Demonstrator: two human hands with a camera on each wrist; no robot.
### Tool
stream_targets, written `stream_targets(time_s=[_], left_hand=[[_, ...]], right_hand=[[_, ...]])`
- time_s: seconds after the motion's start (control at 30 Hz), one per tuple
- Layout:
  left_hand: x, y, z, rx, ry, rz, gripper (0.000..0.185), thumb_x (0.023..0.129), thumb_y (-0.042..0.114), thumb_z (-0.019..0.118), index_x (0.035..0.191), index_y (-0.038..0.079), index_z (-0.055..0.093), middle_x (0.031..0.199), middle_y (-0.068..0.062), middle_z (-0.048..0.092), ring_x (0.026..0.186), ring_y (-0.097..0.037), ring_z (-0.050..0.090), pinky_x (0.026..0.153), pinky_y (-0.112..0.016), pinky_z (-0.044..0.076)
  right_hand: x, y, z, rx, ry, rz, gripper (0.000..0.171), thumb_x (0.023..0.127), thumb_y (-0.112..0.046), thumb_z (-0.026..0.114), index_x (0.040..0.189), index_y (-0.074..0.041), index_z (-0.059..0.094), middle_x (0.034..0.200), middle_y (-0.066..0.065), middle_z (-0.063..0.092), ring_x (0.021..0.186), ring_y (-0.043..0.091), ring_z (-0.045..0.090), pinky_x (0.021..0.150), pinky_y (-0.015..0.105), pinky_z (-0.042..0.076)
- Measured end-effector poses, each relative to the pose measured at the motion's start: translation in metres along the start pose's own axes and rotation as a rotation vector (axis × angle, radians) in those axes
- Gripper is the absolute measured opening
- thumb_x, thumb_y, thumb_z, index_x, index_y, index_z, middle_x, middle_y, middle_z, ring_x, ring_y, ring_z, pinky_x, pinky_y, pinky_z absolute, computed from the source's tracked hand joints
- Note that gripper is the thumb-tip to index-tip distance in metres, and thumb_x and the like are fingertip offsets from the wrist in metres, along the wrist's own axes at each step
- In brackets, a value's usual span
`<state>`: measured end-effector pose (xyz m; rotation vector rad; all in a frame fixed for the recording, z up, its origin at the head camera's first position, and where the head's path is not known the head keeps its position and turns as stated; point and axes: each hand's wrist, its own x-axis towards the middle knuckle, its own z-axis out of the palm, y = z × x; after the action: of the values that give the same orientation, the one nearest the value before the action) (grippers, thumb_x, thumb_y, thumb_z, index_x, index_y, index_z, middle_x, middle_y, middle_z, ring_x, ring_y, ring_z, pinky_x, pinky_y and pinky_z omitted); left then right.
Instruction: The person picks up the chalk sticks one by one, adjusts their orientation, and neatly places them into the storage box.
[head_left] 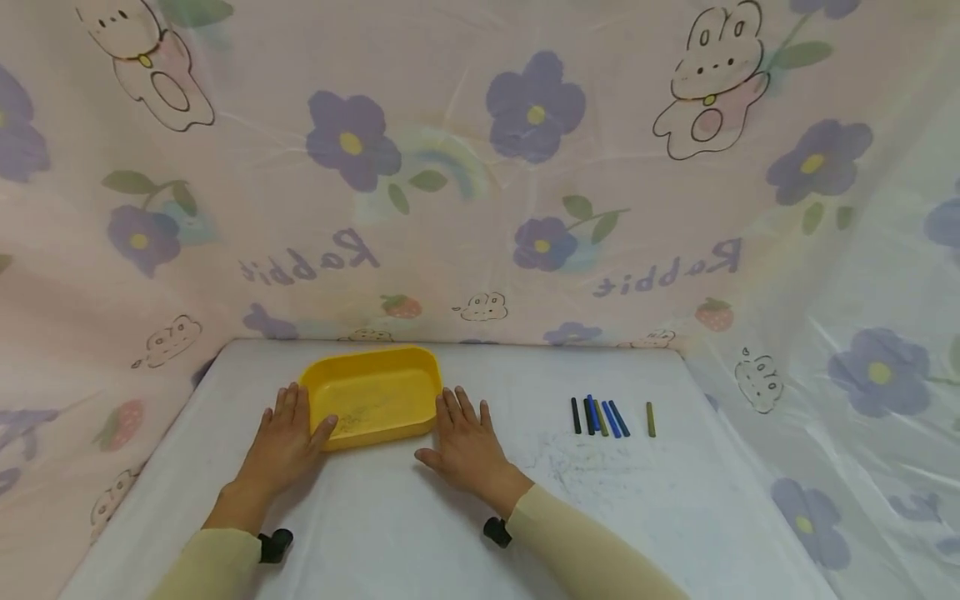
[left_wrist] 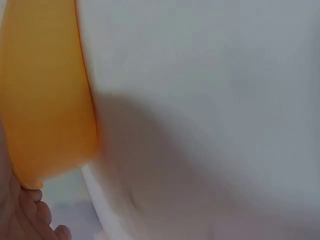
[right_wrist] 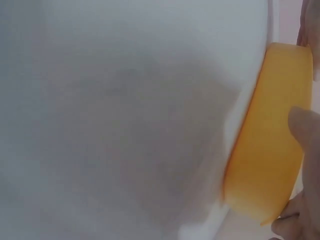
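A yellow plastic tray [head_left: 382, 433] with raised sides sits on the table, left of centre, with dark smudges on its floor. My left hand [head_left: 283, 442] lies against its left end, fingers straight and thumb reaching over the front corner of the rim. At the opposite end, the straight fingers of my right hand [head_left: 468, 442] touch the wall, while the thumb points left in front of the tray. The left wrist view shows the tray's outer wall [left_wrist: 50, 90] beside the left fingertips [left_wrist: 42, 212]. From the right wrist, the same wall [right_wrist: 267, 135] appears behind the right thumb [right_wrist: 302, 125].
Several short crayon-like sticks [head_left: 590, 417], black, blue and olive, lie side by side right of the tray. One olive stick [head_left: 651, 419] lies apart. Faint scribble marks streak the white tabletop [head_left: 600, 475] below them. A rabbit-and-flower curtain [head_left: 450, 217] rises behind the table.
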<state>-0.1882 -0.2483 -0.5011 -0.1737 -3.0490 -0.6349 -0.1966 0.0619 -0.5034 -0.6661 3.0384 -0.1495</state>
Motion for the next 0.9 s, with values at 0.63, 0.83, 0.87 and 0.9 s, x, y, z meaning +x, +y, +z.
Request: stream_targets(time_s=[0.63, 0.83, 0.87, 0.9], left_hand=[[-0.014, 0.101, 0.052, -0.006, 0.032, 0.191, 0.090, 0.109, 0.053, 0.050, 0.161, -0.014, 0.022, 0.170, -0.034, 0.018, 0.160, -0.050, 0.017, 0.127, -0.068, 0.019], [-0.022, 0.113, 0.054, 0.019, 0.036, 0.216, 0.090, 0.108, 0.055, 0.051, 0.161, -0.013, 0.024, 0.170, -0.033, 0.019, 0.159, -0.050, 0.020, 0.126, -0.069, 0.021], [-0.022, 0.114, 0.054, 0.030, 0.035, 0.217, 0.090, 0.108, 0.055, 0.051, 0.161, -0.013, 0.025, 0.170, -0.033, 0.020, 0.159, -0.049, 0.020, 0.126, -0.069, 0.021], [-0.022, 0.114, 0.054, 0.040, 0.038, 0.219, 0.090, 0.108, 0.055, 0.051, 0.161, -0.013, 0.026, 0.170, -0.033, 0.021, 0.159, -0.049, 0.021, 0.126, -0.069, 0.022]], right_hand=[[-0.117, 0.077, 0.001, 0.069, 0.171, 0.080, 0.091, 0.099, -0.055, 0.068, 0.159, 0.006, 0.038, 0.168, 0.022, 0.036, 0.158, 0.041, 0.030, 0.123, 0.071, 0.027], [-0.135, 0.081, 0.003, 0.068, 0.177, 0.103, 0.091, 0.098, -0.057, 0.069, 0.159, 0.005, 0.040, 0.168, 0.022, 0.037, 0.158, 0.041, 0.030, 0.123, 0.071, 0.028], [-0.136, 0.081, 0.003, 0.066, 0.173, 0.106, 0.091, 0.098, -0.057, 0.068, 0.159, 0.004, 0.039, 0.168, 0.021, 0.037, 0.159, 0.040, 0.029, 0.123, 0.070, 0.028], [-0.137, 0.082, 0.003, 0.062, 0.168, 0.108, 0.092, 0.098, -0.058, 0.067, 0.160, 0.004, 0.039, 0.169, 0.020, 0.036, 0.159, 0.039, 0.029, 0.124, 0.070, 0.028]])
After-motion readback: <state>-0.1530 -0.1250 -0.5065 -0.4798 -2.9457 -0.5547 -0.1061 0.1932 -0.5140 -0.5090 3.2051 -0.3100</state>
